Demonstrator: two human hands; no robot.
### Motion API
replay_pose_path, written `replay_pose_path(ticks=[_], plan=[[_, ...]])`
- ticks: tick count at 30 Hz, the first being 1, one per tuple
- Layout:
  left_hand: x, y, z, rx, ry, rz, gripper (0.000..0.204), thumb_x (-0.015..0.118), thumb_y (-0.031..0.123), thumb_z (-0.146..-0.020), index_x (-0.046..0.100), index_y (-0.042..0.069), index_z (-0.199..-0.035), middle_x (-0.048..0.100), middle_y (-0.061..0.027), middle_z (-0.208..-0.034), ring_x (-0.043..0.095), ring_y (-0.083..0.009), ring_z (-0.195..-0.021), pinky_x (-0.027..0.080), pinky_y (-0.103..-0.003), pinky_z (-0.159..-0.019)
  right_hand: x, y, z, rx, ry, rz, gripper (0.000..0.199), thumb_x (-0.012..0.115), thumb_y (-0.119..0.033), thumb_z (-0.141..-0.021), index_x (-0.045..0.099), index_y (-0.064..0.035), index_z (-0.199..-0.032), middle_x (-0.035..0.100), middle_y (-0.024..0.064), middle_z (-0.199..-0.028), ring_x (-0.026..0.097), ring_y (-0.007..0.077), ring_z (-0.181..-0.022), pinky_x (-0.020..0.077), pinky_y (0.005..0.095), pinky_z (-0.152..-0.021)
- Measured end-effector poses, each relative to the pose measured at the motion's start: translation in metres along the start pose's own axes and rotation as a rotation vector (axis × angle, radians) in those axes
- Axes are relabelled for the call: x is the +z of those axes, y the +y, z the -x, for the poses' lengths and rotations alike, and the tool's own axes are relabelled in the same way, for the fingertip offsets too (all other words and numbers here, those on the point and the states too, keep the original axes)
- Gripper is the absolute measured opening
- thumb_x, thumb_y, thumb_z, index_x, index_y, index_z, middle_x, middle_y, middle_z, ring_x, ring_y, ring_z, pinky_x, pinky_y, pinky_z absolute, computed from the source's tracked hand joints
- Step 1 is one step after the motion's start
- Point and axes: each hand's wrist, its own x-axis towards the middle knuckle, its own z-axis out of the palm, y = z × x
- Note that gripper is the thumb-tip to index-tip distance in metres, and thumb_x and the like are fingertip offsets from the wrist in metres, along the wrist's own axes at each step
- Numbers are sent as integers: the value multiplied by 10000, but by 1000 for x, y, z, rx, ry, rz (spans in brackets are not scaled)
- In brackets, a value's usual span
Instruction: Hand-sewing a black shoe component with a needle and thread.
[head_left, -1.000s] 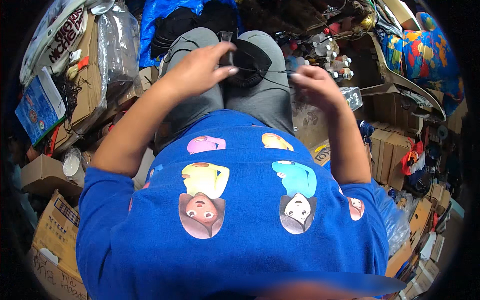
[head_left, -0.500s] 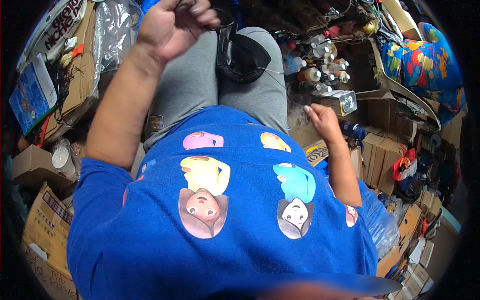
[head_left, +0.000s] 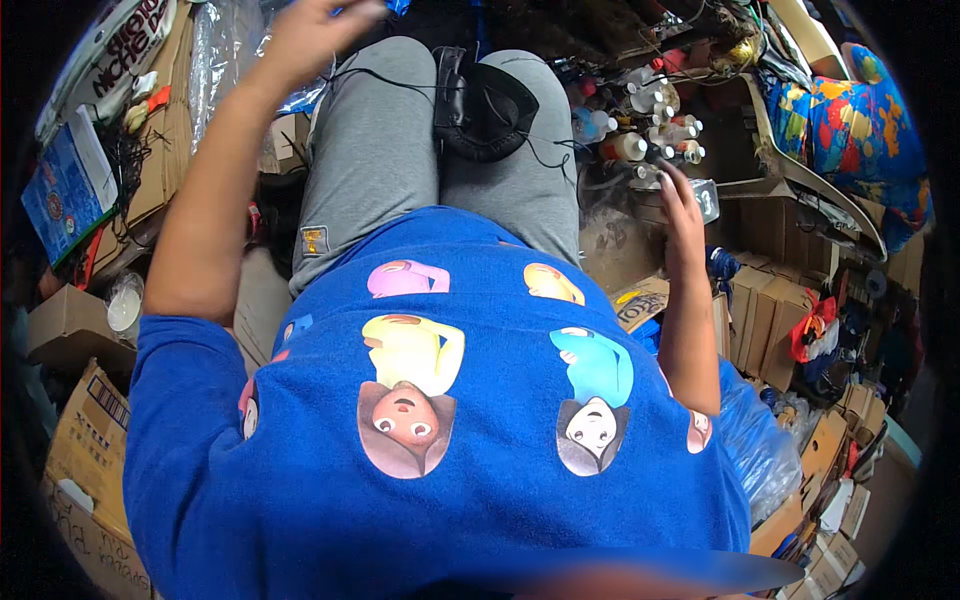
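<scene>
Across my thighs lies a black leather-like piece (head_left: 484, 143) with a thick, gathered rim, perhaps part of a shoe; neither hand touches it. A dark cord (head_left: 385, 80) loops over my left knee toward it, and loose thread trails off its right side. My left hand (head_left: 318, 35) is raised beyond the left knee at the top edge. Its fingertips are smeared by motion and partly cut off, so I cannot make out anything in them. On the right, my right hand (head_left: 683, 212) hovers by the bottles with its fingers stretched out and nothing visible in it.
Several small bottles (head_left: 628, 147) with light caps stand beyond my right knee, near a clear-sided container (head_left: 706, 200). Cardboard boxes (head_left: 765, 310) are stacked at the right. Flattened cardboard, plastic wrap (head_left: 218, 65) and a blue booklet (head_left: 65, 190) lie at the left.
My left hand has moved up and left, away from the black piece. My right hand has risen slightly to the right, its fingers straightening. The thread now lies slack in curves.
</scene>
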Motion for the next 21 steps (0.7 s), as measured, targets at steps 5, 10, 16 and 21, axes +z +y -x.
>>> replay_pose_path(ticks=[5, 10, 16, 21], plan=[[97, 63, 12, 390, -309, -151, 225, 646, 202, -800, 663, 77, -987, 569, -106, -1002, 550, -245, -984, 434, -330, -871, 78, -80, -37, -395, -451, 372, 303, 625, -294, -841, 633, 3, -903, 599, 110, -814, 567, 144, -766, 452, 289, -688], [119, 72, 1, 262, -496, -89, 226, 676, 223, -762, 645, 57, -913, 594, -118, -897, 587, -264, -886, 461, -351, -794, 92, -82, -43, -318, -681, 454, 235, 602, -208, -823, 585, 21, -776, 505, 147, -599, 438, 153, -550, 413, 343, -545], [123, 72, -8, 198, -543, -33, 201, 698, 213, -741, 637, 45, -833, 573, -98, -835, 574, -233, -822, 451, -340, -741, 48, -80, -6, -252, -576, 107, 234, 608, -154, -828, 524, 8, -683, 440, 21, -614, 388, 83, -592, 343, 267, -527], [112, 64, -23, 102, -700, 118, 242, 684, 204, -780, 661, 19, -934, 623, -75, -899, 581, -191, -891, 431, -312, -850, 53, -73, -4, -434, -353, 212, 189, 640, -127, -824, 670, -54, -997, 576, 46, -785, 562, 144, -705, 454, 280, -664]])
